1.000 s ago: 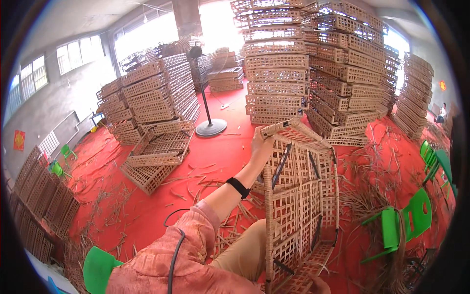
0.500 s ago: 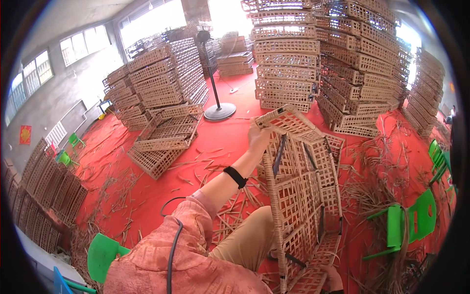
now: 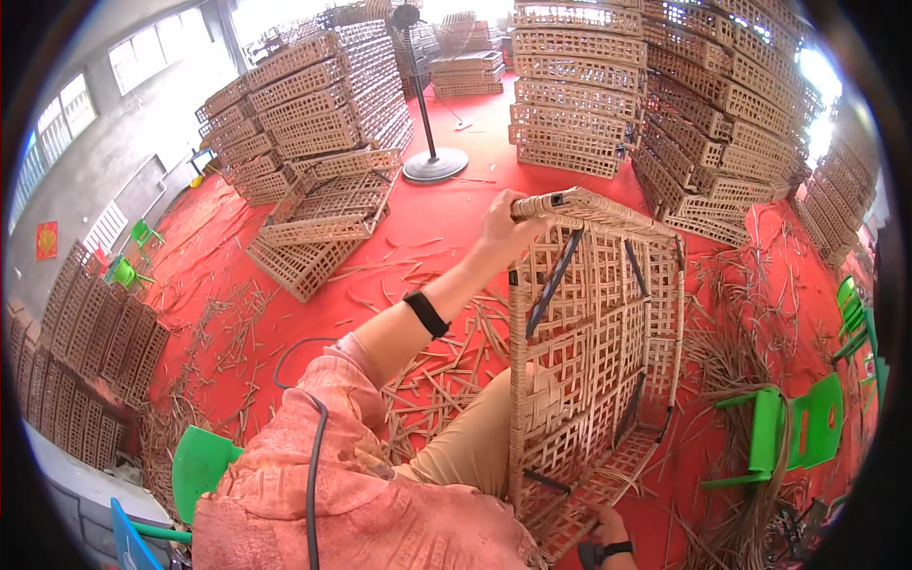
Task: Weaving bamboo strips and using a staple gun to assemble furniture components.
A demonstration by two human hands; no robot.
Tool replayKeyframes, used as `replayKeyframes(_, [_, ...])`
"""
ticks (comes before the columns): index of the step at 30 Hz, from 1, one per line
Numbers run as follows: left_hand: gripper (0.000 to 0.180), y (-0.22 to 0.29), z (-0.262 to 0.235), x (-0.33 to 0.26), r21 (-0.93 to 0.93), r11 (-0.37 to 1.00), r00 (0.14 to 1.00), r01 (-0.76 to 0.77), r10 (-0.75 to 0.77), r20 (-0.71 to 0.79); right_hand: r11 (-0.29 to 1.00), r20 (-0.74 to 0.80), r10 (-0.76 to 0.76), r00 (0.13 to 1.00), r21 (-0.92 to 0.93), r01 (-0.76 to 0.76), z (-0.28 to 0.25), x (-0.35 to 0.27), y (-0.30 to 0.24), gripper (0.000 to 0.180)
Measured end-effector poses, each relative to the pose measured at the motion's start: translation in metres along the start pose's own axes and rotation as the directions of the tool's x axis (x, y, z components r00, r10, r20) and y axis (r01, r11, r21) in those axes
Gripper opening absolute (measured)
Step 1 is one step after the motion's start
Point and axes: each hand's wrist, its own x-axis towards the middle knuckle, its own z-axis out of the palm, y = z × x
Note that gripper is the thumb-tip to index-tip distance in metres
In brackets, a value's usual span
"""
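Note:
A large rectangular woven basket point(image 3: 589, 342) stands tilted on its side in front of me, its open inside facing right. Dark strips cross its inner corners. My left hand point(image 3: 510, 228) is closed round the basket's upper left rim corner, fingers wrapped over the wrapped edge. Low down, my right hand point(image 3: 608, 528) is closed at the basket's bottom side, with its fingertips partly hidden by the weave. Behind the basket my bent knee in tan trousers point(image 3: 465, 427) shows.
Tall stacks of similar baskets point(image 3: 579, 85) rise at the back, with more point(image 3: 104, 332) at the left. A standing fan point(image 3: 435, 163) is ahead. Loose strips point(image 3: 456, 370) litter the red floor covering point(image 3: 437, 223). Green chairs point(image 3: 779, 432) stand right and left.
The basket has turned so that more of its inside faces me. My right hand has moved left along its bottom side. My left hand keeps its hold, and the whole view has tipped downward.

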Motion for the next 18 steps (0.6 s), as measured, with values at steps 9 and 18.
replayKeyframes(9, [0.065, 0.055, -0.001, 0.029, 0.543, 0.714, 0.880, -0.442, 0.227, 0.418, 0.956, -0.253, 0.293, 0.922, 0.090, -0.279, 0.040, 0.011, -0.014, 0.023])
replayKeyframes(18, [0.060, 0.073, 0.002, 0.041, 0.688, 0.464, 0.772, -0.558, -0.014, 0.635, 0.959, -0.415, 0.252, 0.874, 0.229, -0.168, 0.051, 0.041, -0.011, 0.023])
